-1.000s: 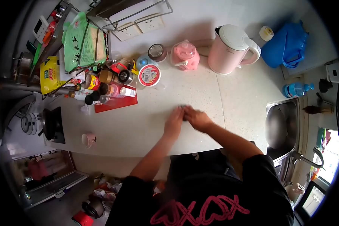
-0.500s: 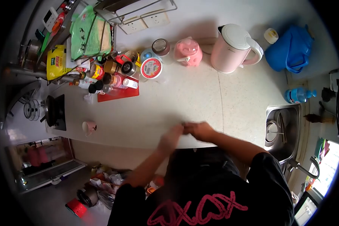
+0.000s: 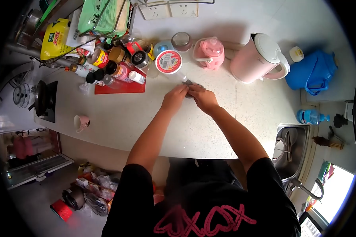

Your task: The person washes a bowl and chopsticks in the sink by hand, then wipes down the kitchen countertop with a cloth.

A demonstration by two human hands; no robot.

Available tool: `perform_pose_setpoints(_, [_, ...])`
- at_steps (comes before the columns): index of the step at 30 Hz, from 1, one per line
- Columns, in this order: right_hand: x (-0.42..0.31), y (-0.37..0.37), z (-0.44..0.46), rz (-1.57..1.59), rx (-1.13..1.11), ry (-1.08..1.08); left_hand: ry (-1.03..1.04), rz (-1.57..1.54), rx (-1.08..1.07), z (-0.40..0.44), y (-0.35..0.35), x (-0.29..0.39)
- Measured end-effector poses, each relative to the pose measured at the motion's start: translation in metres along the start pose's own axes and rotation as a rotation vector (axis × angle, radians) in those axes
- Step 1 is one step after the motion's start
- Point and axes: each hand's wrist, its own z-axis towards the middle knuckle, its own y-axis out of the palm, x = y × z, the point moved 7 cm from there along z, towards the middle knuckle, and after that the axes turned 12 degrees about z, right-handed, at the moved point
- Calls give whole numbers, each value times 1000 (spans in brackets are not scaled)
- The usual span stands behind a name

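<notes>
Both hands are together toward the back of the light speckled countertop [image 3: 146,130], arms stretched forward. A small, crumpled dark grey cloth [image 3: 190,83] lies under their fingers, mostly covered. My left hand [image 3: 175,98] has its fingers closed together on the cloth's left side. From the right, my right hand [image 3: 203,98] bends its fingers over the same cloth. Just behind them stand a clear tub with a red-and-white lid [image 3: 169,62] and a pink lidded jug [image 3: 212,54].
Spice bottles crowd a red tray [image 3: 122,88] at the left. A pink cup [image 3: 81,123] lies near the front edge. A pink kettle [image 3: 251,61] and blue watering can [image 3: 314,73] stand at the back right. The sink [image 3: 281,168] holds dishes and chopsticks.
Both hands have moved from the counter's front edge to farther back, near the tub. The arms are now extended, and the dark cloth shows beneath the fingers. The camera view has shifted slightly.
</notes>
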Motion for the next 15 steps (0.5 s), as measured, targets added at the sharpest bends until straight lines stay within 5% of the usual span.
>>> perform_pose_setpoints(15, [-44, 46, -105, -55, -163, -27, -56, -99, 15, -120, -10, 43])
